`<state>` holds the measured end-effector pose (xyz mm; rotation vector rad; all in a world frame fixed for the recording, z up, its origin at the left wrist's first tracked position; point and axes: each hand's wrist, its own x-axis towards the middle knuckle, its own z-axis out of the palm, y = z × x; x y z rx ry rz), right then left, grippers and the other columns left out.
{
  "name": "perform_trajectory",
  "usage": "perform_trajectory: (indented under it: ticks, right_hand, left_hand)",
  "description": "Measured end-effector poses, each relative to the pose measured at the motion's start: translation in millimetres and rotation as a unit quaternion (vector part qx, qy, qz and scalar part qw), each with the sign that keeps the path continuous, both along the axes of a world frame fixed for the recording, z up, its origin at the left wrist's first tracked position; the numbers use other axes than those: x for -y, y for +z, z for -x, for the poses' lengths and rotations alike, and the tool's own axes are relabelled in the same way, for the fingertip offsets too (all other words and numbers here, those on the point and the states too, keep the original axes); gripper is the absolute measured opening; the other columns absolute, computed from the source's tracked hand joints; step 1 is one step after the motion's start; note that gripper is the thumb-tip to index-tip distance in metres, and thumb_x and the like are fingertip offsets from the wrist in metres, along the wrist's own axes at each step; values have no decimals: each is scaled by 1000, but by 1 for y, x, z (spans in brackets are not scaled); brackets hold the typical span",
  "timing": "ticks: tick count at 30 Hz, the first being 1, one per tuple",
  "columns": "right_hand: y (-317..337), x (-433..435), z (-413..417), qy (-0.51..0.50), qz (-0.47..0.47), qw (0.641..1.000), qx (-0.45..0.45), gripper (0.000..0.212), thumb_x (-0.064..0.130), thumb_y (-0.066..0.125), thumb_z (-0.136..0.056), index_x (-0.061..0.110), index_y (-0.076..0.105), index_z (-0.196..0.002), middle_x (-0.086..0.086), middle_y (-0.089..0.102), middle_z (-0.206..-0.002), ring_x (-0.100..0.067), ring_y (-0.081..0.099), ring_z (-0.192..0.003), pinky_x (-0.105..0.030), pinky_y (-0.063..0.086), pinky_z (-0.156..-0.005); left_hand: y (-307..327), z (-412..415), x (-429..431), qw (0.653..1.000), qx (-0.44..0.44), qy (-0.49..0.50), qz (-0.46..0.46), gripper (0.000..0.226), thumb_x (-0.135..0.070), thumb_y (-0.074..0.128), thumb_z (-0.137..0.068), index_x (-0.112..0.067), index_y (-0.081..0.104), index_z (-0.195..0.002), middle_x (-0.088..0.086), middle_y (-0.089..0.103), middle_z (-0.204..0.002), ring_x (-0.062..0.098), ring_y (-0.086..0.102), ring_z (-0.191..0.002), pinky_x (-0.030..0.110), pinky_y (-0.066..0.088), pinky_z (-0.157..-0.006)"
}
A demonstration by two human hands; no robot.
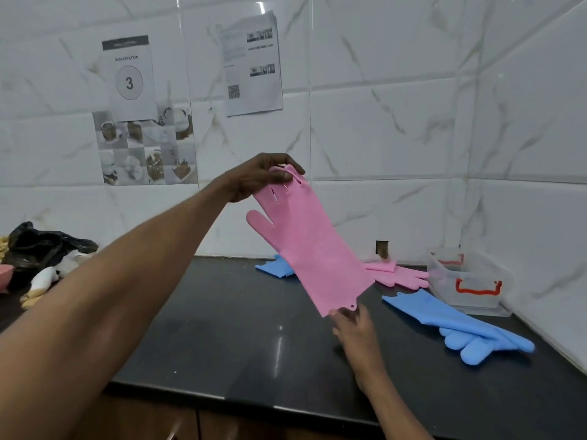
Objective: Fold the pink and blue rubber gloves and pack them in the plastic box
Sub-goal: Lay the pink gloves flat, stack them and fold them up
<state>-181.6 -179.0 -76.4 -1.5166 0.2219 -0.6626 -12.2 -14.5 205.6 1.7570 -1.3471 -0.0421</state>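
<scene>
Nearest us, our left hand (260, 176) reaches out and up, its fingers (286, 177) pinched on the fingertip end of a pink glove (305, 246) held stretched in the air above the dark bench (222, 328). Lower right, our right hand (352, 325) has its fingers closed on the glove's cuff. Behind lie a blue glove (274, 268) and a second pink glove (400, 274); another blue glove (460, 325) lies near right, the clear plastic box (467, 281) beyond it at the wall.
</scene>
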Motion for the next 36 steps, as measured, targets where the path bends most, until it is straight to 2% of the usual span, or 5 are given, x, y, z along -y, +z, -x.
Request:
perform_trajectory:
  ticks: [3,13,23,28,36]
  right_hand:
    - [4,16,4,92,-225,967,78,71,33,78,-76,34,40,-136,4,61,-129,-20,61,-116,-46,47,-100]
    - [54,71,-1,66,-246,946,-202,27,-16,60,-78,-6,55,-103,-25,59,-111,-42,63,-101,-54,55,-79]
    - [134,102,-6,-50,23,998,-27,25,-10,67,-78,0,68,-101,-14,68,-93,-27,65,-82,-40,55,-72]
    - [48,111,28,-54,210,961,-174,37,-17,56,-75,14,74,-84,-12,71,-91,-24,65,-81,-31,53,-68]
    - [5,111,28,-203,293,905,-232,13,11,56,-93,13,69,-94,-8,70,-105,-10,57,-78,-30,47,-72]
  left_hand:
    - [-20,4,8,998,-56,-8,10,20,-5,58,-95,-9,65,-113,0,72,-96,11,68,-82,22,55,-70]
    - [-152,-32,-12,939,-297,175,-16,20,-24,64,-94,-5,72,-95,19,70,-98,22,68,-76,34,55,-77]
    - [-122,-18,-31,972,-100,147,153,20,-13,66,-91,-12,73,-109,-4,73,-97,6,63,-86,14,49,-73]
    - [-219,5,-76,978,-174,115,4,31,-40,64,-89,-15,75,-104,3,75,-108,12,66,-111,24,46,-93]
    - [-276,2,-53,911,-89,391,-95,31,-43,61,-91,-16,76,-93,1,75,-89,19,69,-89,37,54,-85]
